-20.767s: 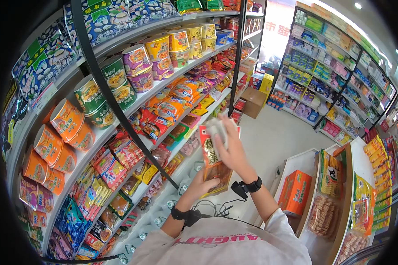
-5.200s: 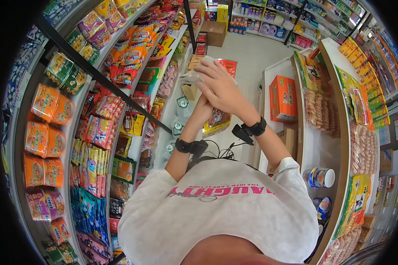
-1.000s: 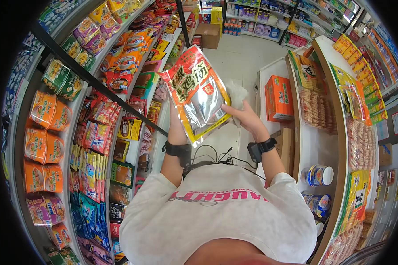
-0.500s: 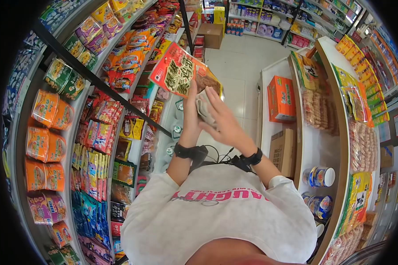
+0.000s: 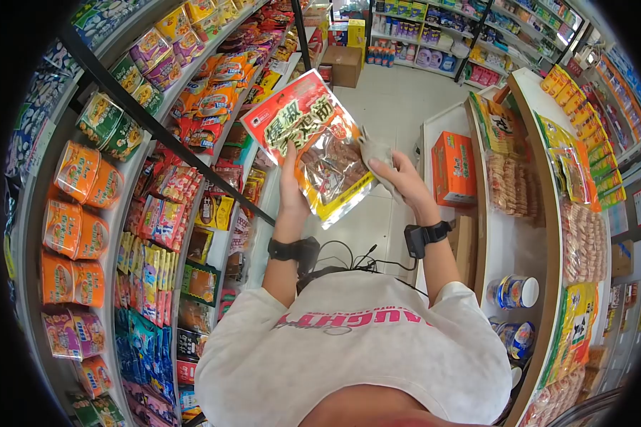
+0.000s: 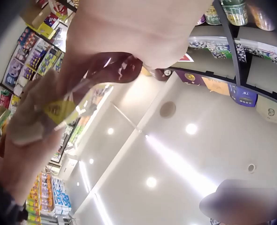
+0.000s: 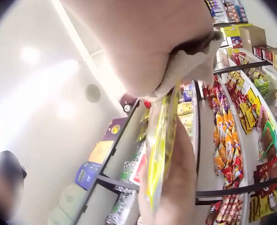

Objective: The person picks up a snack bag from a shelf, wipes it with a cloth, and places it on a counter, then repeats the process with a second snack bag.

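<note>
A red, gold and clear snack packet point(image 5: 327, 153) is held tilted in front of the chest, its printed front facing up. The left hand point(image 5: 292, 192) grips its left edge, thumb on the front and the other fingers hidden behind. At the packet's right edge, the right hand point(image 5: 408, 186) holds a crumpled greyish-white cloth point(image 5: 381, 160) against it. In the right wrist view the packet point(image 7: 161, 150) appears edge-on between the cloth point(image 7: 190, 65) and the left hand point(image 7: 178, 180). The left wrist view shows the right hand point(image 6: 28, 150) with the blurred cloth point(image 6: 28, 117).
Shelves of noodle tubs point(image 5: 71, 228) and snack bags point(image 5: 210, 99) line the left. On the right, a white shelf unit holds an orange box point(image 5: 454, 167), bagged snacks and jars point(image 5: 516, 292). A cardboard box point(image 5: 343, 65) stands on the floor ahead, and black cables point(image 5: 363, 262) hang near the waist.
Since half a second ago, the packet has swung to show its whole front. The right hand and cloth have moved rightward, away from the left hand, to the packet's right edge.
</note>
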A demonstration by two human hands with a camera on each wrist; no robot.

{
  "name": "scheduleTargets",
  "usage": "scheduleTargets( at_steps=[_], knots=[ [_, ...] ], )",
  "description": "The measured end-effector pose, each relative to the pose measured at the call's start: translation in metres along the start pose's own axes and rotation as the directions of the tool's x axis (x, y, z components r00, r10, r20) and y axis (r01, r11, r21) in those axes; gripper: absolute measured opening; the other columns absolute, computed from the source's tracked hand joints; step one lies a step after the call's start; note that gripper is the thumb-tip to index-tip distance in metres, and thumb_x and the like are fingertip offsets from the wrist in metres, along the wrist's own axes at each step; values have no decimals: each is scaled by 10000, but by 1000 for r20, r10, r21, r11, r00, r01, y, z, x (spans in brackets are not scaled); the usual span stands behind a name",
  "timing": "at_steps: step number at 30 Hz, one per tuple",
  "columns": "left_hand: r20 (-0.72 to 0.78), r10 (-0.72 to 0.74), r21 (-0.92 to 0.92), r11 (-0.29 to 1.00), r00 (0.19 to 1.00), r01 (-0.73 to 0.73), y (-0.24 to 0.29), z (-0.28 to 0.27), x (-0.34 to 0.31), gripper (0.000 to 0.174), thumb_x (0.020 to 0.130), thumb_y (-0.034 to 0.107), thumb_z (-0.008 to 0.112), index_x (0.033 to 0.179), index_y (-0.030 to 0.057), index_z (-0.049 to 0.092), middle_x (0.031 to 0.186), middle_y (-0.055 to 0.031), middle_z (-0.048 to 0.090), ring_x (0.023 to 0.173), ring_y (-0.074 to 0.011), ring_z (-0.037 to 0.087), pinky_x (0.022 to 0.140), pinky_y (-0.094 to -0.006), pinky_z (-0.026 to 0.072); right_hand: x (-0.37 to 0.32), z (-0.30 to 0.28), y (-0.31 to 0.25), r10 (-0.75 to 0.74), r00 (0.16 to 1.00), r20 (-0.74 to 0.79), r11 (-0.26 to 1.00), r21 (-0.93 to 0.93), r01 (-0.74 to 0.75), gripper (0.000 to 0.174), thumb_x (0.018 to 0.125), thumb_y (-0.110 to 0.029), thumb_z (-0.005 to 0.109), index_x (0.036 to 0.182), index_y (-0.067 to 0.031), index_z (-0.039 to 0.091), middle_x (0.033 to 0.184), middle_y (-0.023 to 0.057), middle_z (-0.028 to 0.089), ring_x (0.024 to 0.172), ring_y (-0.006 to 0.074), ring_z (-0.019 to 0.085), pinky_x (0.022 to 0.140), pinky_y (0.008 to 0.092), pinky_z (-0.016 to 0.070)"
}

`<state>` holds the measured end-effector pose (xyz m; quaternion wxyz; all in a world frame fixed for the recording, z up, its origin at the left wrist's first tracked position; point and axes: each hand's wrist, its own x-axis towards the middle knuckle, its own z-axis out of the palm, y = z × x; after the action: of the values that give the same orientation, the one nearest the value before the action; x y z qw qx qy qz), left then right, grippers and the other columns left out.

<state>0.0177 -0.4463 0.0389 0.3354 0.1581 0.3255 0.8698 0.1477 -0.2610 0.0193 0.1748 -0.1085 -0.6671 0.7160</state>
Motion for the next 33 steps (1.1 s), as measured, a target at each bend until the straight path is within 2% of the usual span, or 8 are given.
scheduleTargets(
  at_steps=[6, 9, 12, 15, 19, 24, 31, 33],
  knots=[
    [9, -129, 262, 957, 992, 122, -4, -12, 2, 482, 906, 95, 722, 1339, 30, 520, 1222, -63, 622, 1085, -166, 612, 918, -324, 502, 2, 0, 6, -244, 942, -231, 942, -287, 173, 340, 972, -306, 645, 1036, 26, 681, 797, 11, 652, 722, 74, 555, 648, 242, 456],
    [-5, -3, 253, 968, 1000, 4, -14, -9, 2, 478, 903, 69, 721, 1336, 30, 522, 1229, -61, 615, 1091, -163, 603, 925, -319, 491, 2, -1, 12, -312, 883, -352, 941, -243, 235, 382, 982, -341, 631, 1043, 35, 665, 817, 32, 646, 718, 70, 536, 641, 246, 444],
    [-28, 47, 238, 970, 999, -39, -13, -5, 3, 473, 903, 52, 716, 1333, 25, 520, 1249, -62, 609, 1121, -163, 592, 951, -321, 479, -1, -15, 14, 1, 838, -546, 999, 41, 26, 468, 971, -405, 636, 1114, 41, 633, 915, 50, 651, 767, 78, 547, 661, 258, 448],
    [2, 44, 256, 966, 999, -43, -15, -2, 2, 481, 902, 42, 714, 1338, 14, 513, 1252, -65, 610, 1141, -164, 584, 968, -322, 471, -7, -9, 23, 57, 937, -344, 963, 267, 39, 564, 946, -463, 655, 1189, 42, 595, 1053, 79, 654, 893, 90, 585, 755, 259, 474],
    [41, -48, 371, 928, 998, 30, -15, -5, 6, 516, 913, 114, 723, 1356, -7, 490, 1283, -79, 597, 1160, -159, 573, 987, -317, 454, -8, 5, 23, -93, 941, -325, 988, 84, 127, 311, 926, -193, 718, 1175, -26, 639, 1068, 32, 663, 981, 103, 614, 866, 250, 482],
    [-43, -52, 494, 867, 998, 66, -40, -22, 6, 531, 955, 270, 687, 1379, 25, 481, 1271, -82, 595, 1152, -158, 580, 971, -356, 481, -8, -1, 11, -411, 865, -288, 883, -360, 300, 444, 813, 48, 592, 1254, -6, 614, 1154, 99, 679, 1074, 168, 627, 944, 302, 478],
    [-114, -116, 90, 988, 987, 127, -45, -12, 12, 488, 1021, 410, 537, 1372, 74, 485, 1276, -98, 601, 1160, -183, 596, 1008, -363, 472, -27, 58, -6, -562, 781, 273, 553, -577, 600, 659, 739, 104, 538, 1385, -28, 513, 1352, 185, 589, 1237, 410, 559, 1062, 426, 440],
    [-119, -161, -107, 983, 980, 149, -39, -17, 15, 466, 1040, 402, 498, 1364, 68, 473, 1239, -72, 618, 1150, -169, 595, 993, -353, 479, -30, 56, 1, -507, 846, 164, 668, -546, 506, 691, 736, 99, 540, 1413, -19, 475, 1392, 201, 550, 1288, 394, 521, 1090, 419, 413]
  ],
)
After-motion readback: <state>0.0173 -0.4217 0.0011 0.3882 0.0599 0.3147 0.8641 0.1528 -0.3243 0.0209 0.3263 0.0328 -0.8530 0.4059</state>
